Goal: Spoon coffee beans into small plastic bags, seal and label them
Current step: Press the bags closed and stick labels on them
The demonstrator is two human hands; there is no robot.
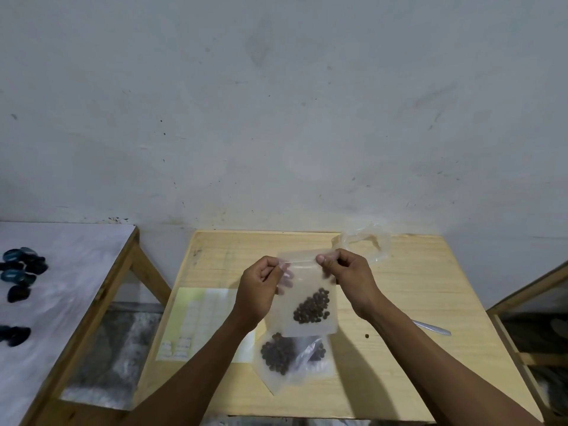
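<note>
Head view: both hands hold a small plastic bag (309, 298) upright above the middle of the wooden table (415, 287). Left hand (261, 290) pinches its top left corner, right hand (344, 275) pinches the top right, fingers curled tight on the strip. Coffee beans (312, 305) sit in the bag's lower half. Beneath, toward the near edge, lies a larger bag of beans (282, 355). Label sheets (196, 321) lie by the left edge, a spoon handle (433, 328) near the right, crumpled plastic (365, 241) at the far edge. Bare wood spans the right side.
</note>
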